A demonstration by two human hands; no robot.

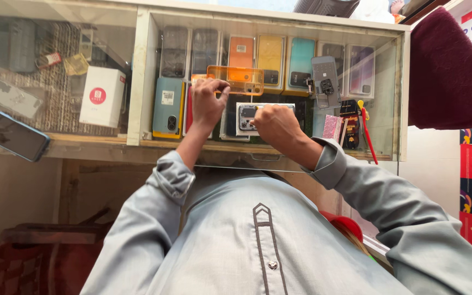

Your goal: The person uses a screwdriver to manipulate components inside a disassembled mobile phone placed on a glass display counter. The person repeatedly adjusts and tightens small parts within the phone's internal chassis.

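left hand (207, 104): pinching the near edge of an orange see-through phone case (236, 80), held flat above the glass counter (279, 158).
right hand (271, 123): curled closed over the right end of a silver phone (247, 117), lying back up on the glass; grip itself hidden behind the knuckles.
phone and case: apart, case just beyond and to the left of the phone, not touching it.
progress: by the look of it, case off the phone and phone bare; not possible to tell whether going on or coming off.
under the glass: rows of phones, a teal phone (168, 107) at left, a white box (102, 96) in the next bay.
counter top, right: grey phone (325, 82), red pen (368, 135).
far left: dark phone (10, 135) at an angle.
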